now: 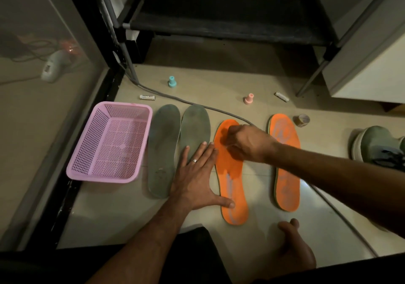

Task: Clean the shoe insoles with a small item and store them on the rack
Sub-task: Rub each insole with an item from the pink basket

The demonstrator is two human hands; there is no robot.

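Two grey-green insoles (163,150) (195,130) and two orange insoles (232,187) (286,163) lie side by side on the tiled floor. My left hand (197,178) lies flat with spread fingers, its fingers over the right grey insole and its thumb pressing the left orange insole's heel part. My right hand (243,143) hovers over that orange insole's toe part, fingers curled; whatever small item it may hold is hidden. The dark shoe rack (219,20) stands at the back.
An empty pink basket (109,143) sits at left. A teal stopper (172,81), a pink stopper (248,98), two white tubes (147,97) (282,96), a tape roll (302,120), a grey cable (175,98) and a green shoe (379,145) lie around. My bare foot (293,244) is near the front.
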